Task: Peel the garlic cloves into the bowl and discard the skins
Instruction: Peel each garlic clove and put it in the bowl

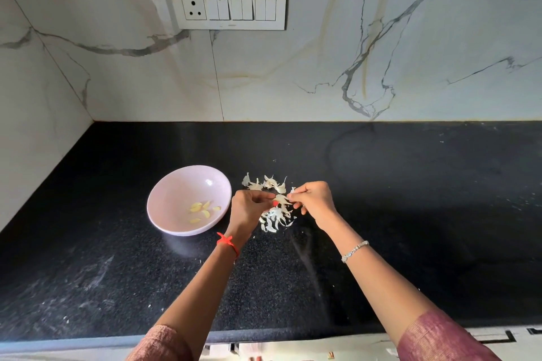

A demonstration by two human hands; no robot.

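Pink bowl [164, 190] beside skins [274, 220], left hand [247, 206] and right hand [315, 199], each grip pinching one clove [281, 200]

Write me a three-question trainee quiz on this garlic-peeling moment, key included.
1. True or false: the pink bowl is empty.
2. Where do the loose skins lie? A) in the bowl B) on the black counter, beside the bowl C) on a plate
3. Fill in: the left hand and right hand together pinch a ____.

Key: 1. False; peeled cloves lie in it. 2. B. 3. A garlic clove, held above the skins.
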